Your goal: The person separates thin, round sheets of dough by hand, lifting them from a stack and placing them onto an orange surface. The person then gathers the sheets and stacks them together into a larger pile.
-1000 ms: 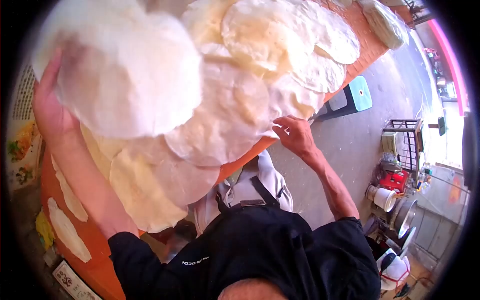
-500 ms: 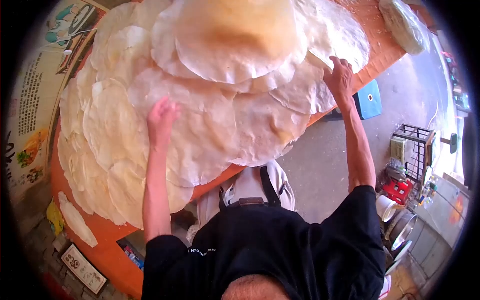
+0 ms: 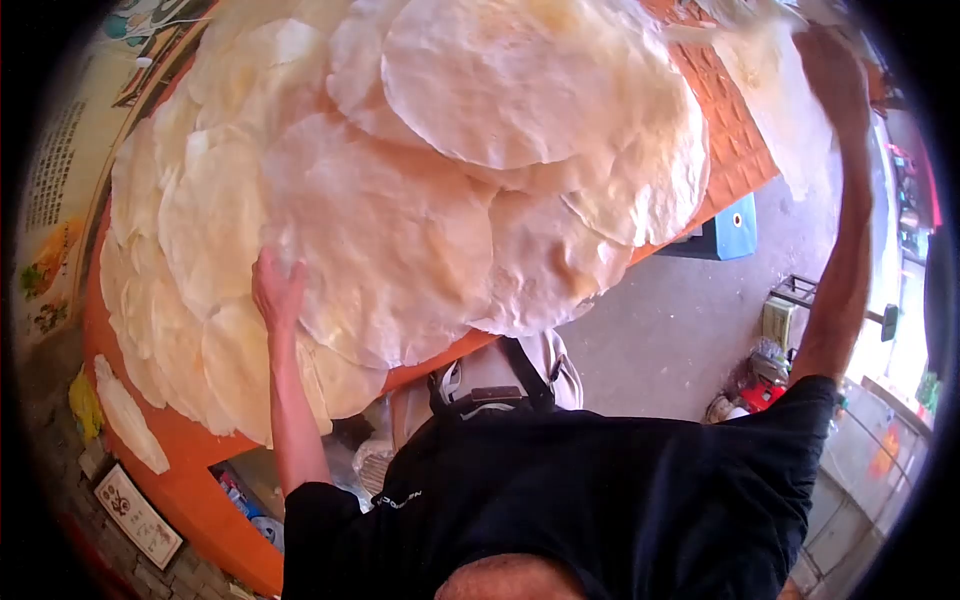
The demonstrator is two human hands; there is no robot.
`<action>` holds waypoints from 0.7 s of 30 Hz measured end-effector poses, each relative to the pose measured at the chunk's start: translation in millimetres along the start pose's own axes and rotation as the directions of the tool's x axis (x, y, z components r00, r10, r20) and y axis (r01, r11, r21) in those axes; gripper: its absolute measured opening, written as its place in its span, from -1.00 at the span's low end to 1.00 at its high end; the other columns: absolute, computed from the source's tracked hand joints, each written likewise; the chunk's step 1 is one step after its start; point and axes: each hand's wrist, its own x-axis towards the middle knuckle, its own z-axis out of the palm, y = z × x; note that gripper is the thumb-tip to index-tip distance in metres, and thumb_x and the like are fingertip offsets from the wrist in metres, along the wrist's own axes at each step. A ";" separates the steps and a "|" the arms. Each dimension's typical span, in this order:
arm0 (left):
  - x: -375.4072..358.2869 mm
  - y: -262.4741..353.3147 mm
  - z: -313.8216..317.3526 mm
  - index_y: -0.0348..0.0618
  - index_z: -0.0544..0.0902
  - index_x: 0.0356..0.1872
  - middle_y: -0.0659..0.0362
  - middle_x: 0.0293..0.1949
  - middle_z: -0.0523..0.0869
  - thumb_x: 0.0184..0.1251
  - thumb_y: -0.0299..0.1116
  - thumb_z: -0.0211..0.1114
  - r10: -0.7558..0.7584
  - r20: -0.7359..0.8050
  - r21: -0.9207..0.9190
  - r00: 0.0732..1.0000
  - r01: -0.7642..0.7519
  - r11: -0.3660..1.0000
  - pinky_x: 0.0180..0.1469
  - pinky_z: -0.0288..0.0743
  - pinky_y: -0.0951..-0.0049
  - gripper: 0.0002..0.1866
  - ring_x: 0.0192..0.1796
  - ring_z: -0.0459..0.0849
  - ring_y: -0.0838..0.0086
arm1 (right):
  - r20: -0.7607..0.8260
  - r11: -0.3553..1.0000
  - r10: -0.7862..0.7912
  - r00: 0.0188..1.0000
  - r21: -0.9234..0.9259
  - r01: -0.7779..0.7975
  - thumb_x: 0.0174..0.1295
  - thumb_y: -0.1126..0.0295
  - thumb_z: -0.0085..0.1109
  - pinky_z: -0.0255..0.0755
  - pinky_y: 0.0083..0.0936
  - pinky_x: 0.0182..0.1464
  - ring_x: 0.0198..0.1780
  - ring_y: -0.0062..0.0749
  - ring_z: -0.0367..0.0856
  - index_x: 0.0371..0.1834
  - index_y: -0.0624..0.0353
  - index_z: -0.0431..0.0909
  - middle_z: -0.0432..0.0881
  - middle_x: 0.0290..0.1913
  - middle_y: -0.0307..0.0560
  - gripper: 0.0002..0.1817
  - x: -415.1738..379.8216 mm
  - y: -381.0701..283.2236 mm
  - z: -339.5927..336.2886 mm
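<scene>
Several thin, round, pale sheets overlap in a wide layer on the orange table. One round sheet lies on top near the upper middle. My left hand rests on the sheets at the left of centre, its fingers apart, with nothing held. At the upper right, my right hand is stretched out beyond the table edge. A thin pale sheet hangs from its fingers, which are partly blurred.
A blue box stands under the table's right edge. On the right floor are a metal rack and a red object. A printed sign lies at the lower left, near a yellow item.
My right hand has moved up and right from the pile, and a sheet now hangs from it. My left hand has moved down and left. The view has shifted slightly.
</scene>
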 end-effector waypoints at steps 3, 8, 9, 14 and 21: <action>9.6 -9.3 12.1 -0.23 0.46 0.24 -0.09 0.07 0.58 0.04 -0.19 0.46 0.172 -0.120 0.206 0.978 -0.145 0.968 0.18 0.42 0.15 -0.30 0.10 0.56 0.05 | 0.011 0.984 -0.173 0.985 -0.039 0.174 0.25 0.42 0.13 0.59 -0.40 -0.18 -0.23 -0.28 0.69 -0.19 0.20 0.65 0.72 -0.28 -0.03 -0.84 33.5 -47.4 -110.8; 31.2 -19.1 15.3 -0.21 0.50 0.20 -0.06 0.03 0.59 0.00 -0.14 0.46 0.100 -0.052 0.064 0.994 -0.096 0.993 0.12 0.44 0.14 -0.30 0.06 0.57 0.07 | 0.025 0.781 0.009 1.000 0.624 -0.022 0.29 0.46 0.16 0.61 -0.55 -0.06 -0.13 -0.43 0.68 -0.02 0.27 0.64 0.73 -0.21 -0.09 -0.76 75.2 -6.0 -91.7; 33.0 -13.5 9.3 -0.21 0.51 0.19 -0.06 0.02 0.60 -0.01 -0.14 0.46 0.070 -0.002 0.009 0.998 -0.070 0.998 0.11 0.44 0.15 -0.31 0.05 0.57 0.07 | 0.041 0.580 0.083 0.996 0.811 -0.081 0.31 0.46 0.15 0.61 -0.58 -0.06 -0.11 -0.46 0.68 0.02 0.27 0.63 0.73 -0.19 -0.11 -0.74 75.8 -16.7 -103.4; 31.4 6.7 -4.7 -0.18 0.55 0.15 -0.04 -0.03 0.61 0.03 -0.18 0.43 0.048 0.080 0.020 0.996 -0.049 0.999 0.09 0.45 0.18 -0.39 0.06 0.58 0.09 | 0.428 -0.824 -0.046 0.903 0.495 -0.276 0.28 0.46 0.15 0.63 -0.44 -0.10 -0.22 -0.42 0.70 0.07 0.34 0.55 0.71 -0.20 -0.10 -0.69 39.8 -101.3 28.1; 5.8 1.5 -1.8 -0.24 0.56 0.10 -0.05 0.03 0.60 0.09 -0.31 0.39 0.154 -0.032 0.009 0.988 -0.154 0.988 0.16 0.43 0.19 -0.49 0.12 0.56 0.09 | 0.647 -0.259 -0.114 0.754 0.714 -0.651 0.14 -0.05 0.29 0.51 -0.31 -0.03 -0.07 -0.38 0.56 0.03 0.13 0.62 0.62 -0.10 -0.14 -0.46 -40.3 -221.8 104.9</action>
